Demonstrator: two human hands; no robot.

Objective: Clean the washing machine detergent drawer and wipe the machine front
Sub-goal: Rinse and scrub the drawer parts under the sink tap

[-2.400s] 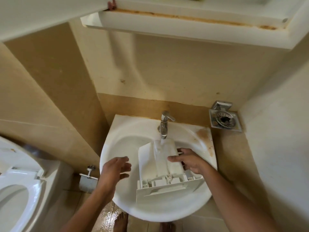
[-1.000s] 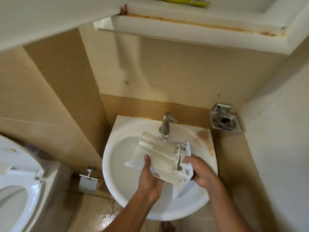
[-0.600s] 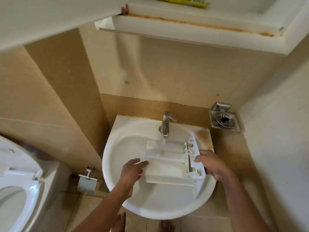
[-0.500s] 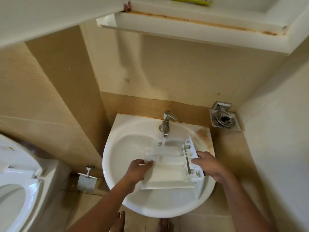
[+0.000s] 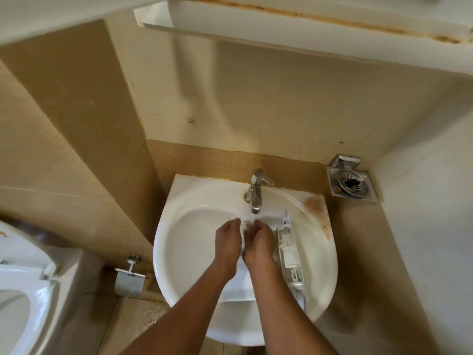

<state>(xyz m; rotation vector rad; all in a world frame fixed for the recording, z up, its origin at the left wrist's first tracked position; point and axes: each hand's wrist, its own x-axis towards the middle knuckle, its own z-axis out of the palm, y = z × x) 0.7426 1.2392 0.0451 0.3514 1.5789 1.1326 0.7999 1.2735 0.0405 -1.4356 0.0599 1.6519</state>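
The white detergent drawer lies in the white sink, its ribbed front panel turned toward the basin's right side. Water runs from the chrome tap onto the drawer's far end. My left hand and my right hand lie side by side on top of the drawer, fingers stretched toward the stream. Neither hand visibly grips anything. Both forearms cover much of the drawer's body. No washing machine is in view.
A toilet with its lid up stands at the left, with a metal paper holder on the wall between it and the sink. A metal holder sits in the right corner. A white shelf overhangs above. The floor is wet.
Both hands have let go of the drawer's ends and come together under the tap. The drawer has settled lower in the basin. The camera has tilted down.
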